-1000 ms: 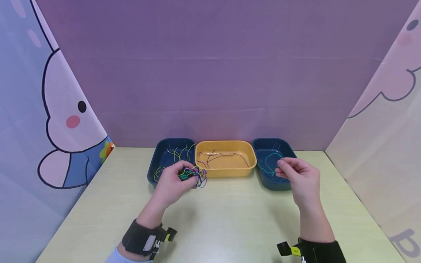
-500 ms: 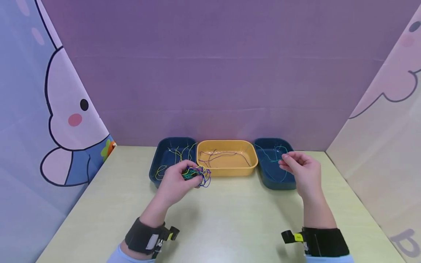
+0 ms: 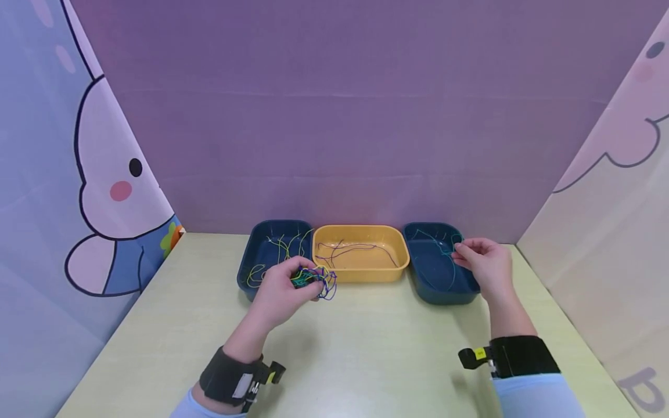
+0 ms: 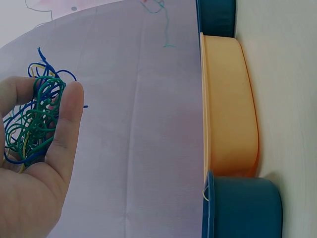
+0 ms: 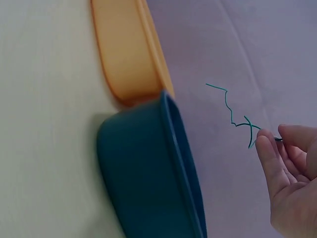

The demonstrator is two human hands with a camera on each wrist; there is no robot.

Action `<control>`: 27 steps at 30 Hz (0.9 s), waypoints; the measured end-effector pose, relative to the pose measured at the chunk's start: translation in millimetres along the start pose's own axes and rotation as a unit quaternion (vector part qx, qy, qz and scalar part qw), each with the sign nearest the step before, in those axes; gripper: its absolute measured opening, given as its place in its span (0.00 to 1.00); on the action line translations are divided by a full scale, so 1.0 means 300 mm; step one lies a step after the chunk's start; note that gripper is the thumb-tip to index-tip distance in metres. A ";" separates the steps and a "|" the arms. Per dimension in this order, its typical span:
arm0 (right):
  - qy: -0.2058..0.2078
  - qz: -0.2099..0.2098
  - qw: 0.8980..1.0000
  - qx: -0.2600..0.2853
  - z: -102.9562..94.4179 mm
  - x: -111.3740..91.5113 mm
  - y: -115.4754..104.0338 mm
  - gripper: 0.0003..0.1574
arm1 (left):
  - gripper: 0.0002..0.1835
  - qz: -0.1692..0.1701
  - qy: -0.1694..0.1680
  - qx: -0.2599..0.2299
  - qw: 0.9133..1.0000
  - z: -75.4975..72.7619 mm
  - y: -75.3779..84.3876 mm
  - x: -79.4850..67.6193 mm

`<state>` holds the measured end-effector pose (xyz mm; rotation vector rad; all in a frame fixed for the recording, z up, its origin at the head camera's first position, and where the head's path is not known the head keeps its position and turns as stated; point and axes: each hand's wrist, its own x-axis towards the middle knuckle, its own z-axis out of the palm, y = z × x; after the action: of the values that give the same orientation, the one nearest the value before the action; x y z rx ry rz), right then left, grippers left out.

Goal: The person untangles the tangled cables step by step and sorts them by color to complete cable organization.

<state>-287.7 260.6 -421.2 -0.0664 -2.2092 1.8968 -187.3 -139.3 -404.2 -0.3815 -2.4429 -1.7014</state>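
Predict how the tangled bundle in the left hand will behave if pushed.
The tangled bundle would probably move as one clump, since its strands interlace. It looks springy rather than limp: a blue end juts past the left hand. Likely light, as the strands are thin.

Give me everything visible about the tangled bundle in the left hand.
The tangled bundle is a loose mass of thin strands, mostly green and blue with some yellow, that look like plastic-coated wire. Loops and a few ends poke out. The left hand holds it between thumb and fingers, partly hiding it, up off the table and apart from the yellow tray; only that hand appears to touch it.
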 end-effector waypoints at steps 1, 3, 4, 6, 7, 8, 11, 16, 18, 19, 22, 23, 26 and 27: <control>-0.001 0.001 1.000 -0.011 -0.002 0.008 0.010 0.22 | 0.10 0.000 0.000 0.000 1.000 0.001 0.000 0.000; -0.003 0.002 0.999 -0.035 -0.004 0.021 0.028 0.21 | 0.10 0.000 0.001 0.000 1.000 0.002 0.001 0.000; -0.003 0.005 0.999 -0.048 -0.003 0.028 0.038 0.21 | 0.10 0.001 0.001 0.000 1.000 0.002 0.001 0.000; -0.004 0.008 0.998 -0.066 -0.001 0.036 0.056 0.21 | 0.10 0.002 0.001 0.002 1.000 0.002 0.002 -0.001; -0.004 0.014 0.997 -0.073 0.000 0.039 0.064 0.21 | 0.10 0.003 0.002 0.003 1.000 0.002 0.003 -0.001; -0.005 0.019 0.997 -0.078 0.002 0.040 0.071 0.21 | 0.10 0.004 0.003 0.004 1.000 0.002 0.004 -0.001; -0.009 0.036 0.995 -0.097 0.006 0.040 0.088 0.20 | 0.10 0.004 0.002 0.006 1.000 0.002 0.006 -0.003; -0.015 0.050 0.993 -0.108 0.002 0.034 0.103 0.21 | 0.10 0.005 -0.001 0.005 1.000 0.004 0.008 -0.005; -0.014 0.048 0.993 -0.110 -0.002 0.032 0.102 0.22 | 0.10 0.007 0.000 0.005 1.000 0.005 0.008 -0.004; -0.013 0.048 0.992 -0.112 -0.004 0.032 0.101 0.22 | 0.10 0.007 0.001 0.006 1.000 0.005 0.008 -0.004; -0.010 0.044 0.992 -0.114 -0.008 0.031 0.094 0.23 | 0.10 0.007 0.004 0.011 1.000 0.005 0.007 -0.003; -0.009 0.043 0.993 -0.114 -0.009 0.031 0.092 0.24 | 0.10 0.007 0.005 0.011 1.000 0.005 0.006 -0.003; -0.007 0.039 0.993 -0.107 -0.007 0.031 0.084 0.24 | 0.10 0.004 0.005 0.014 1.000 0.005 0.004 -0.003; -0.006 0.037 0.993 -0.109 -0.007 0.031 0.081 0.25 | 0.10 0.003 0.005 0.014 1.000 0.005 0.005 -0.004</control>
<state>-299.1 268.2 -443.3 -0.1746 -2.4455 1.6871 -185.8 -137.6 -403.8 -0.3751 -2.4529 -1.6617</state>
